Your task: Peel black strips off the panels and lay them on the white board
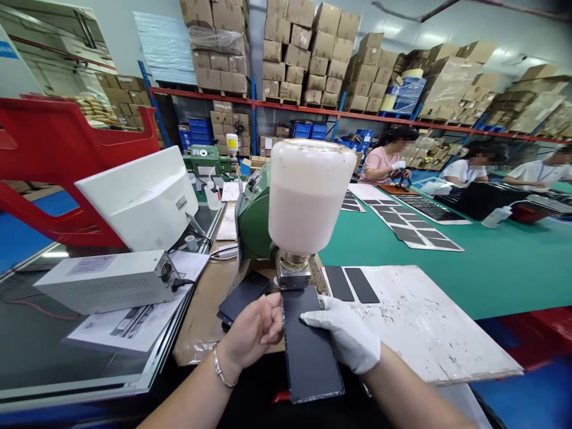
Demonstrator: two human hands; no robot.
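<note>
The bare left hand pinched the left edge of a flat black rectangular panel, fingers bent around it, while the white-gloved right hand gripped its right edge, partly open. The panel hung just below the steel base of a milky-white plastic bottle. A second black panel lay just left of the bare hand.

two hands, one held black panel, three co-workers
</note>
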